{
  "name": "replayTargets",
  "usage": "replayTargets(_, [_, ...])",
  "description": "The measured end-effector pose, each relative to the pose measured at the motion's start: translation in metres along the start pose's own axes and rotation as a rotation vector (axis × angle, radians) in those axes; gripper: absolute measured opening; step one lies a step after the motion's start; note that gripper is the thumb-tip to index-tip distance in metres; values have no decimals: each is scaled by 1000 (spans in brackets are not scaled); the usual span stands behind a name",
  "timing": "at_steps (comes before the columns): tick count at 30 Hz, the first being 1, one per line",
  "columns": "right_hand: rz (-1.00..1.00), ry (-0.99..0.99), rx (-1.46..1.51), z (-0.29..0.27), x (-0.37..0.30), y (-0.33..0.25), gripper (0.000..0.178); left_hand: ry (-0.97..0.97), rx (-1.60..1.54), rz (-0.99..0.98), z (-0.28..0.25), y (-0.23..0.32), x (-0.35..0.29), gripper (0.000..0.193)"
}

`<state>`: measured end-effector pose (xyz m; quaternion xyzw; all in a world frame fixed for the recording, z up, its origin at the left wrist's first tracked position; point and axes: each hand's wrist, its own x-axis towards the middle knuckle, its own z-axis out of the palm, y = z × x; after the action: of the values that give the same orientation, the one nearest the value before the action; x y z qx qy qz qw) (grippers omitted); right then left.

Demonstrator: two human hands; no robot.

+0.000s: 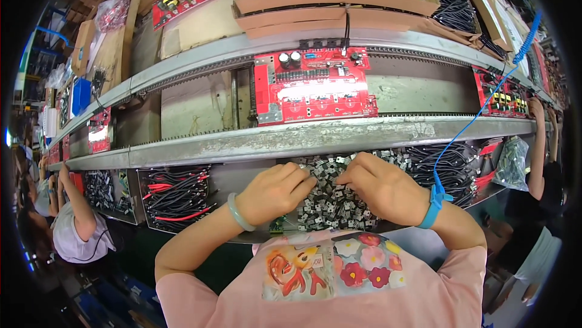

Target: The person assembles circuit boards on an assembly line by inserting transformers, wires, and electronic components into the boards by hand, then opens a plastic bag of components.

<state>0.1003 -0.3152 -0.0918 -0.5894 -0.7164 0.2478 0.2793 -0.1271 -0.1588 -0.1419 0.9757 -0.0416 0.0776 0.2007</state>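
Both hands are over a bin of loose black transistors with silvery metal legs. My left hand, a pale green bangle at its wrist, is closed, its thumb and fingertips drawn together at the pile's left side. Curled over the pile's right side is my right hand, thumb and forefinger pinched at the parts. Whatever either pinch holds is too small or hidden to make out. A blue wrist strap with a coiled cord circles my right wrist. Beyond the hands, a red circuit board rests on the conveyor rails.
A metal rail runs between the bins and the conveyor. Black and red cables lie to the left, black cables to the right. The blue cord crosses the rail. Cardboard boxes stand behind. Co-workers' arms reach in at both sides.
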Motion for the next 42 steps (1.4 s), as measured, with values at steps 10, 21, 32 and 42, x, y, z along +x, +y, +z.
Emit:
replayTargets(10, [86, 136, 309, -12, -4, 19, 13, 14, -107, -123, -4, 5, 0, 35])
replayTargets(21, [512, 100, 603, -30, -8, 27, 20, 39, -325, -247, -1, 10, -5, 33])
replayTargets(32, [81, 327, -148, -46, 33, 50, 13, 302, -1976, -967, -26, 23, -2, 30])
replayTargets(42, [125, 350, -205, -34, 49, 56, 26, -15, -257, -382, -7, 21, -16, 29])
